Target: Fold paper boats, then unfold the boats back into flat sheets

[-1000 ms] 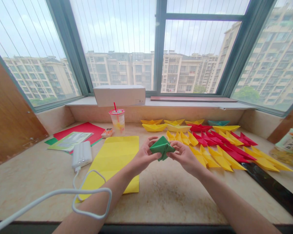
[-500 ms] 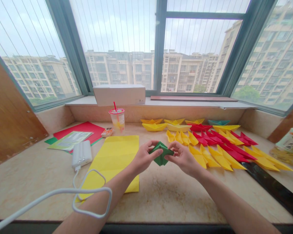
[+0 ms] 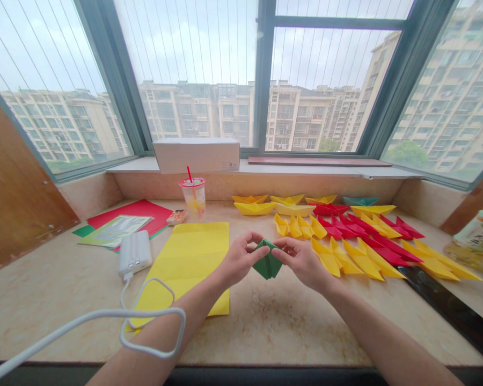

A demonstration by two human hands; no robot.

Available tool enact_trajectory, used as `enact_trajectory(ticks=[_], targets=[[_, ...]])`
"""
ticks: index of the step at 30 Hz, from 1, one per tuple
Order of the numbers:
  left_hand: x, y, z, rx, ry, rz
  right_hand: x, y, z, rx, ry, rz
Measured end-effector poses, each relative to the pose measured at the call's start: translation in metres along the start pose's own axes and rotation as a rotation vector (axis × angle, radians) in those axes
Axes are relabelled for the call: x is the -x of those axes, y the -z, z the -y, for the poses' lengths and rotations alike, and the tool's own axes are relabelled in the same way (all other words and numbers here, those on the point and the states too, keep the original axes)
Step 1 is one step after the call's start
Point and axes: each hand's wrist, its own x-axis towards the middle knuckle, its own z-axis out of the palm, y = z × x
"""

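Note:
A small green folded paper (image 3: 268, 264), diamond-shaped with a seam down its middle, is held up between my two hands. My left hand (image 3: 243, 257) pinches its left side between thumb and fingers. On the other side my right hand (image 3: 300, 258) is closed on its upper right edge. To the left lies a creased sheet of yellow paper (image 3: 193, 252), partly under my left forearm. Rows of folded paper pieces stand to the right, among them yellow paper boats (image 3: 254, 208) and red folded papers (image 3: 386, 247).
A white power bank (image 3: 134, 253) with a looping white cable (image 3: 84, 319) is on the left, beside red paper (image 3: 155, 212). Behind stand a lidded plastic cup (image 3: 194, 197) and a white box (image 3: 197, 155). A black glossy slab (image 3: 446, 305) and a bottle (image 3: 477, 236) are at right.
My right hand has shifted its hold from the green paper's right corner to its upper right edge, moving slightly left. The green paper now looks like a narrower diamond.

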Motion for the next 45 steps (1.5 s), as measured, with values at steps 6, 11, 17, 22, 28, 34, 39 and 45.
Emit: enact_trajectory(ticks=[6, 11, 17, 22, 28, 34, 39, 45], targets=[[0.0, -0.002, -0.002, -0.032, -0.003, -0.023, 0.001, -0.003, 0.002, 0.002, 0.032, -0.033], [-0.001, -0.003, -0.004, -0.056, -0.019, -0.047, 0.003, -0.006, 0.006, -0.01, 0.008, -0.037], [0.002, -0.002, -0.002, -0.021, -0.045, -0.017, -0.002, -0.001, 0.004, -0.076, -0.061, -0.039], [0.011, -0.003, -0.005, -0.027, -0.151, 0.18, -0.006, 0.009, 0.004, -0.193, -0.111, -0.1], [0.013, 0.003, -0.008, -0.509, -0.366, 0.261, -0.006, 0.01, 0.005, -0.288, -0.149, -0.162], [0.011, 0.004, -0.006, -0.602, -0.431, 0.216, -0.003, 0.005, 0.002, -0.235, -0.143, -0.085], [0.01, 0.002, -0.003, -0.459, -0.233, 0.111, 0.002, 0.001, 0.007, -0.099, -0.136, 0.024], [0.009, 0.0, -0.004, -0.283, 0.011, 0.13, 0.006, -0.001, 0.011, -0.051, -0.059, 0.063]])
